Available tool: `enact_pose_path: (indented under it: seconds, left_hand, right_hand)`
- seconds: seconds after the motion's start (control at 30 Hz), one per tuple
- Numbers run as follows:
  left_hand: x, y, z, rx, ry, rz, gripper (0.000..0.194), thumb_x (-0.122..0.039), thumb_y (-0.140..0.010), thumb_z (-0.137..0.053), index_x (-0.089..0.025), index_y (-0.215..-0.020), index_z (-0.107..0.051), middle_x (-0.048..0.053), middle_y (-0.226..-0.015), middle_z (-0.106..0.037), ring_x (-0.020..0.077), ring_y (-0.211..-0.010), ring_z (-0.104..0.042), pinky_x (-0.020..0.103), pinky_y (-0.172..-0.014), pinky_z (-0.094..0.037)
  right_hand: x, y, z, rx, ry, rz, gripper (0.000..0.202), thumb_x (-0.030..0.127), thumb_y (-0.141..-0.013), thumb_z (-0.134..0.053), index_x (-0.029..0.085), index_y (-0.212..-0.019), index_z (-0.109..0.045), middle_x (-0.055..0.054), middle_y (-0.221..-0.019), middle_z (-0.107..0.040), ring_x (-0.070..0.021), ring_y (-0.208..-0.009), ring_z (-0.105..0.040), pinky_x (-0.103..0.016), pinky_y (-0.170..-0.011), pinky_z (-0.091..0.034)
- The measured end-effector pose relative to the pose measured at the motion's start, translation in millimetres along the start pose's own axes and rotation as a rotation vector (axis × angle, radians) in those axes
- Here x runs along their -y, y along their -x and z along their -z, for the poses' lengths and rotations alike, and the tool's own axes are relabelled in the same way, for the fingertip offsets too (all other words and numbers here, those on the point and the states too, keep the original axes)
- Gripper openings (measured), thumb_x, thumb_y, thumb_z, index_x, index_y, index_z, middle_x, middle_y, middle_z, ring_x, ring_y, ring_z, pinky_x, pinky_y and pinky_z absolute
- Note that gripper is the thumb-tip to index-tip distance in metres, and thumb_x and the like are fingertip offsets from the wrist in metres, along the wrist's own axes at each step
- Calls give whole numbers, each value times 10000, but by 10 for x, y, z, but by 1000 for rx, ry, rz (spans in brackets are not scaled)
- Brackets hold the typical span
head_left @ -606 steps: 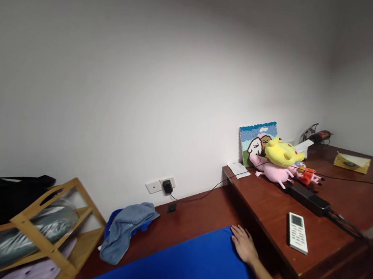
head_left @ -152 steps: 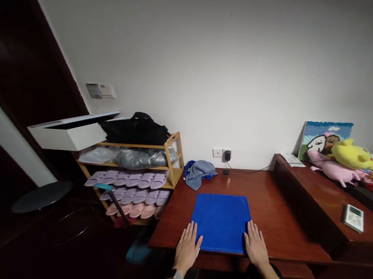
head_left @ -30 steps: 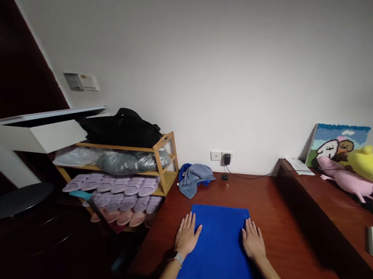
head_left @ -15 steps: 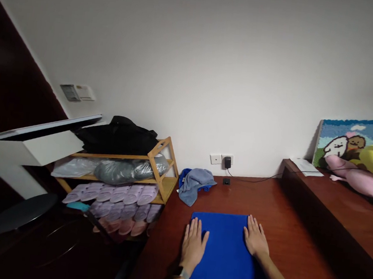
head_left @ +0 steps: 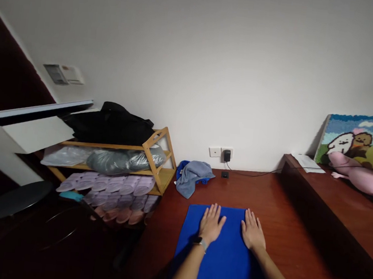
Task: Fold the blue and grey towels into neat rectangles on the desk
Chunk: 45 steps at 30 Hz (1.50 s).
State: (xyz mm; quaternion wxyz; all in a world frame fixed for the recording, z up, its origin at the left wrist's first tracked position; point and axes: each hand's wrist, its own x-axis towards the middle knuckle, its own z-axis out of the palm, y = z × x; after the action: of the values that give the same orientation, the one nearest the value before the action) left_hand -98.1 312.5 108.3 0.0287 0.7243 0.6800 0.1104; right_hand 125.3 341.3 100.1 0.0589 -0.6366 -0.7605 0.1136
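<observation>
A folded bright blue towel (head_left: 222, 267) lies flat on the reddish-brown wooden platform (head_left: 284, 221). My left hand (head_left: 211, 224) rests palm down on the towel's far middle part, fingers spread, a watch on its wrist. My right hand (head_left: 253, 230) lies palm down at the towel's far right corner, fingers apart. Neither hand grips anything.
A crumpled grey-blue cloth (head_left: 192, 178) lies by the wall socket (head_left: 227, 155) behind the towel. A wooden rack (head_left: 158, 154) with slippers and bags stands left. A raised wooden ledge (head_left: 333, 203) on the right carries plush toys (head_left: 365, 178) and a picture (head_left: 356, 135). A dark stool (head_left: 10, 198) is far left.
My left hand has slid right from the towel's left edge toward its middle, closer to my right hand. The view has shifted slightly; the towel stays flat.
</observation>
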Motion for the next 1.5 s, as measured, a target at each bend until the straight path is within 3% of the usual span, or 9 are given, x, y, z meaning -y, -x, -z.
enact_pose_path:
  seconds: [0.17,0.33,0.5,0.67,0.77,0.87,1.1,1.33,1.5]
  left_hand:
    - [821,226,308,11,-88,189,739,-598,-1035,-133,-165,-1622,-245,82,-1682,-274,247,-1567,-208,470,-1281,-190]
    - [1107,445,448,16,-77,269,710,-544,-1045,-129,-145,-1623,-232,86,-1675,-287,246,-1557,-242,464,-1276,-207]
    - [913,607,524,-125,-88,276,658,-461,-1064,-126,-128,-1616,-254,96,-1676,-292,239,-1566,-211,452,-1282,-202]
    - [47,559,279,-101,-3,-94,609,-462,-1075,-162,-207,-1618,-264,35,-1684,-291,201,-1563,-224,413,-1282,-224]
    - [-264,544,99,-24,30,-163,634,-507,-1067,-191,-224,-1634,-196,35,-1692,-263,212,-1569,-200,430,-1287,-212]
    - [-80,656,84,5,6,-19,677,-548,-1055,-194,-204,-1637,-172,66,-1695,-241,243,-1570,-196,463,-1284,-210]
    - [892,1262,288,-74,-76,285,732,-572,-1050,-174,-117,-1622,-210,123,-1674,-277,257,-1553,-253,474,-1271,-238]
    - [877,1334,396,-52,-59,276,730,-559,-1049,-160,-101,-1610,-251,116,-1675,-261,247,-1559,-228,466,-1282,-210]
    - [882,1306,479,13,31,298,762,-580,-1039,-143,-84,-1605,-260,130,-1679,-221,251,-1566,-189,469,-1287,-175]
  right_hand:
    - [-10,7,-20,16,35,-5,704,443,-1018,-112,94,-1628,-154,-46,-1706,-147,-184,-1577,-105,-390,-1275,-51]
    - [-6,23,-38,-6,61,-6,708,434,-1017,-111,74,-1624,-168,-71,-1703,-172,-198,-1575,-125,-402,-1274,-55]
    - [-8,24,-26,2,56,0,698,426,-1022,-105,77,-1624,-159,-62,-1706,-161,-197,-1576,-115,-400,-1275,-58]
    - [-7,31,-9,4,66,1,690,420,-1025,-103,80,-1625,-151,-57,-1708,-152,-193,-1577,-109,-389,-1273,-51]
    - [-15,29,-21,3,46,4,692,419,-1024,-105,77,-1624,-152,-63,-1708,-154,-193,-1577,-103,-389,-1273,-46]
    - [-31,20,-43,4,33,7,696,425,-1023,-107,79,-1624,-155,-65,-1709,-158,-195,-1578,-102,-390,-1274,-50]
    - [-26,42,-50,-7,82,6,699,426,-1019,-89,86,-1626,-156,-57,-1708,-162,-193,-1576,-117,-391,-1273,-65]
    - [110,97,190,27,100,-47,669,393,-1028,-125,97,-1626,-168,-56,-1706,-171,-202,-1573,-133,-400,-1271,-84]
    - [454,661,201,-127,107,-43,626,361,-1034,-158,161,-1619,-258,-55,-1707,-176,-262,-1578,-108,-466,-1270,-53]
